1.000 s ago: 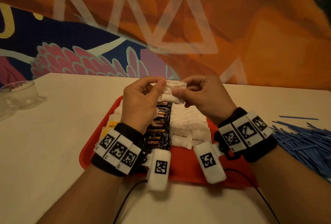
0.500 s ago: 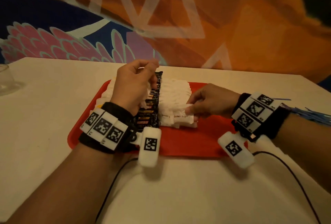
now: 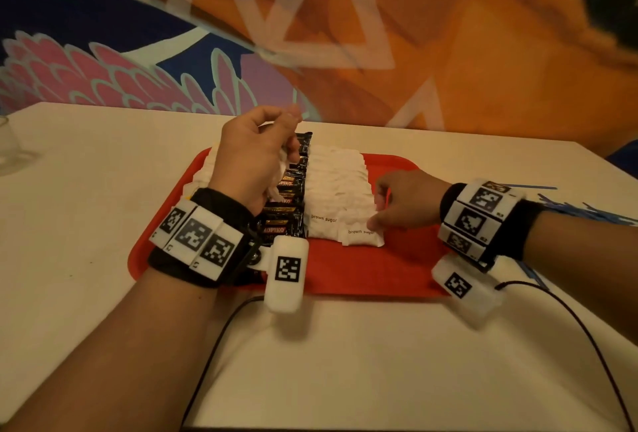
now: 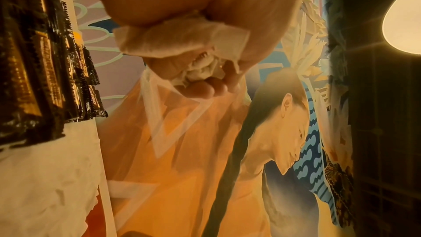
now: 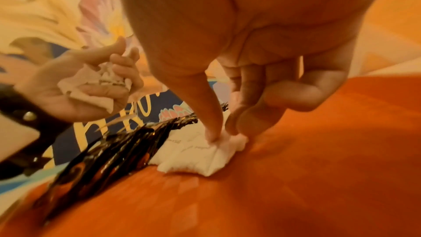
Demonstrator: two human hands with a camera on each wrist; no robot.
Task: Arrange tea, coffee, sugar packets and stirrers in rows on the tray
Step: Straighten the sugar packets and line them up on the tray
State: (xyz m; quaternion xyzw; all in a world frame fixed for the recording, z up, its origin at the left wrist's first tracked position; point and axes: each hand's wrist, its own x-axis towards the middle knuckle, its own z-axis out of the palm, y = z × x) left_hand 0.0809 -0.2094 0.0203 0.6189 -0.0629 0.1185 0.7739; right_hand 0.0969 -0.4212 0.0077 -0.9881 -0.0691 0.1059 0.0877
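A red tray (image 3: 345, 276) holds three rows: pale tea packets (image 3: 203, 172) at the left, black coffee sachets (image 3: 286, 203) in the middle and white brown-sugar packets (image 3: 335, 183) on the right. My left hand (image 3: 276, 141) hovers over the tea and coffee rows, gripping a crumpled bunch of white sugar packets (image 4: 182, 42). My right hand (image 3: 374, 217) is down at the near end of the sugar row. Its thumb (image 5: 212, 132) and forefinger pinch the far edge of the nearest sugar packet (image 3: 360, 236), which lies on the tray. Blue stirrers (image 3: 587, 214) lie off the tray at the right.
A clear glass (image 3: 10, 152) stands at the table's far left edge. Black cables (image 3: 587, 335) trail from both wrists across the near table. A painted wall rises just behind the table. Bare red tray floor shows to the right of the sugar row.
My right hand drew one sugar packet from the left hand's bunch and carried it down to the near end of the sugar row. The left hand stayed raised with the rest.
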